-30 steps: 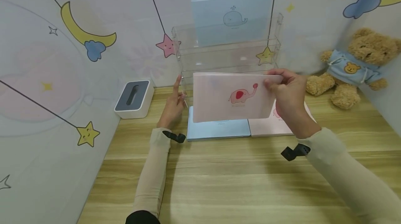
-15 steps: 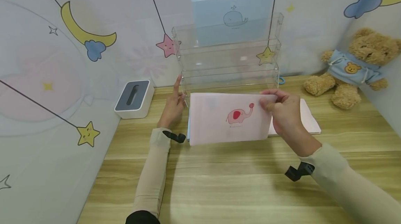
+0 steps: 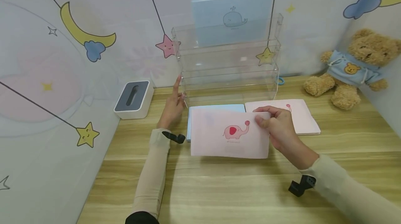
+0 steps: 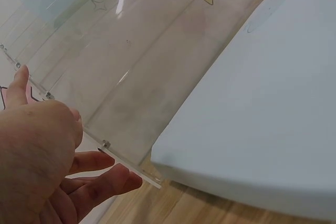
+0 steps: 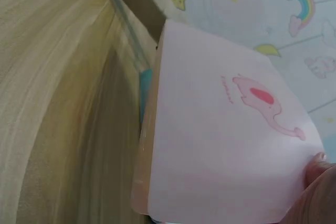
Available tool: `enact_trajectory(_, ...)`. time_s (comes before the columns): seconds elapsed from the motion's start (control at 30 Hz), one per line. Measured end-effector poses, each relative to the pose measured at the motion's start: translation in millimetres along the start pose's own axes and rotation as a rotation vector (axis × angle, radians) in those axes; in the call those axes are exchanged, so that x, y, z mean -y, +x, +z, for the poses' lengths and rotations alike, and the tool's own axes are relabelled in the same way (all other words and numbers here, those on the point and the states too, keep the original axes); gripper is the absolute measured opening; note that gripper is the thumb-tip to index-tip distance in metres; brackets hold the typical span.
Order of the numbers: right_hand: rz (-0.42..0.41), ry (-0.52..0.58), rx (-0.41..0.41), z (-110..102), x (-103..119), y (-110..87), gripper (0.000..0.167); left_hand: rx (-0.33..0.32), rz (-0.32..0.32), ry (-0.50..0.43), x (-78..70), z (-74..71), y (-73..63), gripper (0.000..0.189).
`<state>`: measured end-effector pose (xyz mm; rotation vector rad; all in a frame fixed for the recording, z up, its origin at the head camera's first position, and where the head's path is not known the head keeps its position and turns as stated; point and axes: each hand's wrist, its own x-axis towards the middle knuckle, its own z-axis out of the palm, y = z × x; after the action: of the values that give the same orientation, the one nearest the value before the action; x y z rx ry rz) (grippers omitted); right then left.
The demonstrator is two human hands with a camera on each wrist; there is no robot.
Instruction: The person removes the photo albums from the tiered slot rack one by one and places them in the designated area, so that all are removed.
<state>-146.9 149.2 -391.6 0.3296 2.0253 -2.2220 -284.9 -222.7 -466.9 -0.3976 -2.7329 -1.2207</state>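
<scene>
In the head view, my right hand [image 3: 278, 126] pinches a pink elephant notebook [image 3: 213, 137] at its upper right corner, thumb on the cover. The notebook hangs raised above the table, in front of a blue notebook [image 3: 216, 108] that it partly covers. The right wrist view shows its cover [image 5: 210, 129] and page edges. My left hand [image 3: 172, 109] touches the left side of a clear acrylic rack [image 3: 228, 79], its index finger extended along the panel. The left wrist view shows the other fingertips [image 4: 131, 179] at the rack's lower edge.
Another pink notebook [image 3: 304, 116] lies flat at the right. A blue whale notebook [image 3: 232, 18] stands in the rack's upper tier. A white box [image 3: 134, 99] sits left of the rack, and a teddy bear [image 3: 354, 67] sits right. A small blue ring [image 3: 281, 80] lies behind the rack.
My right hand has brought the pink elephant notebook down and toward me, away from the rack's front. More of the lower rack and flat notebooks shows. My left hand has stayed in place.
</scene>
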Motion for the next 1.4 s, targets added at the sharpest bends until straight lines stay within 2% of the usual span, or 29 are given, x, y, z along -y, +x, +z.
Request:
enact_trajectory(0.23,0.077,-0.074,0.041,6.4,-15.3,-1.0,0.02,0.002,0.007,-0.022,0.3,-0.2,-1.1,0.085)
enact_trajectory(0.5,0.163,-0.095,0.097,13.7,-28.2,-8.4,0.025,-0.004,0.0,-0.029,1.7,0.1,-0.9,0.085)
enact_trajectory(0.77,0.227,-0.09,0.145,12.5,-43.6,-14.6,0.025,0.003,-0.005,-0.016,1.7,0.3,-0.6,0.085)
enact_trajectory(1.0,0.242,-0.09,0.153,14.5,-55.6,-11.3,0.027,-0.001,0.004,-0.012,0.8,-1.2,-0.6,0.084)
enact_trajectory(1.27,0.25,-0.175,0.111,19.7,-64.7,-1.5,0.031,0.0,0.004,-0.024,1.4,-1.0,-0.5,0.084)
enact_trajectory(1.4,0.243,-0.202,0.116,22.8,-69.6,3.0,0.03,0.005,0.003,-0.017,1.5,-1.2,0.1,0.084)
